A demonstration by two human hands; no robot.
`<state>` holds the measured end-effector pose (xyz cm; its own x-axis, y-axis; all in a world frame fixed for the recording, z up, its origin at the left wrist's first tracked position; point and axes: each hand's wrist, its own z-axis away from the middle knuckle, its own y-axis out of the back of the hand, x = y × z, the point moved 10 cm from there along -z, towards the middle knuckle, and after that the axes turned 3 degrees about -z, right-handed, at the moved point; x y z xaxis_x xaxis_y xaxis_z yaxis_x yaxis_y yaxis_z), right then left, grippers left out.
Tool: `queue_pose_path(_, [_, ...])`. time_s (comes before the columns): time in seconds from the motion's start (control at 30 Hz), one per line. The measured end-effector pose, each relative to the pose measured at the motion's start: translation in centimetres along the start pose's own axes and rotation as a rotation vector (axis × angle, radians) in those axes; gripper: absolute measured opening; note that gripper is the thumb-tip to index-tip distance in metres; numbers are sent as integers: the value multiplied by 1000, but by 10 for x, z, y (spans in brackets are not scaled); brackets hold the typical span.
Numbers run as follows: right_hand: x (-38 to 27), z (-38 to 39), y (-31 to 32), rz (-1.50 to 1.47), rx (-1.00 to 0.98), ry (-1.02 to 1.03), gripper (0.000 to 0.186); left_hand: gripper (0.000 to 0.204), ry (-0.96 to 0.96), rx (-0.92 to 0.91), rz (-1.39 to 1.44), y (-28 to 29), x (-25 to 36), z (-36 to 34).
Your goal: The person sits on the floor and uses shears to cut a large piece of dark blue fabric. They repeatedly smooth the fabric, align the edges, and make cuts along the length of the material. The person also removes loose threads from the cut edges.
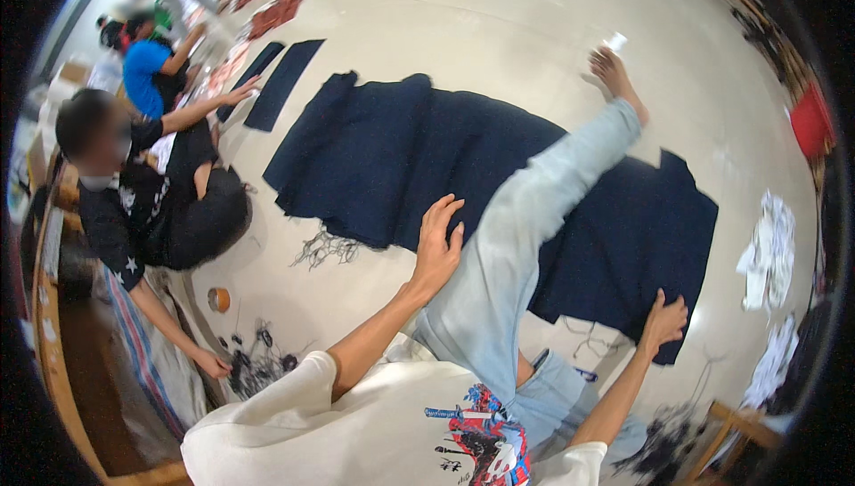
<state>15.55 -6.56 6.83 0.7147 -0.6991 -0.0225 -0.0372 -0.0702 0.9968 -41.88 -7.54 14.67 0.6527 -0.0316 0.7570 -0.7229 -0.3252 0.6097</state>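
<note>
- The navy cloth [383, 157] lies spread flat on the pale floor [499, 14], running from the far left to the near right, with the person's outstretched leg [525, 219] across its middle.
- The left hand [438, 241] rests flat on the cloth's near edge, fingers spread and wide open, gripping nothing.
- The right hand [663, 319] presses down on the near right corner, palm down and fingers splayed; it pins the cloth and holds nothing.
- It looks soft, limp and fairly heavy for fabric, likely to drape and fold when lifted, and not fragile.
- Its near edge is frayed, with loose threads [325, 247] trailing onto the floor, so tugging there could pull more out.
- I would take it by the corners or the firm edges, one in each hand.
- Two narrow dark strips [283, 84] lie just beyond its far left end.
- A co-worker [142, 192] sits on the left, one hand reaching to those strips.
- A tape roll [219, 299] sits near that person's other arm.
- White rags [768, 250] lie on the right, apart from the cloth.
</note>
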Motion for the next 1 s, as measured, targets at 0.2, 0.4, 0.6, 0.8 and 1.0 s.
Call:
queue_pose_path(0.2, [2,-17,-13,-78,57,34,59,83,187,-108,-312,-54,-109,-12])
queue_pose_path(0.4, [-6,-18,-18,-18,246,179,47,94,51,-222,-399,-71,-116,7])
queue_pose_path(0.6, [0,-39,-45,-250,44,190,52,99,163,-312,-338,-51,-137,86])
queue_pose_path(0.8, [2,-42,-43,-191,-47,226,65,102,-120,-252,-711,-68,-148,103])
queue_pose_path(1.0, [-16,-13,3,-182,129,283,62,70,-40,-452,-723,-78,-148,93])
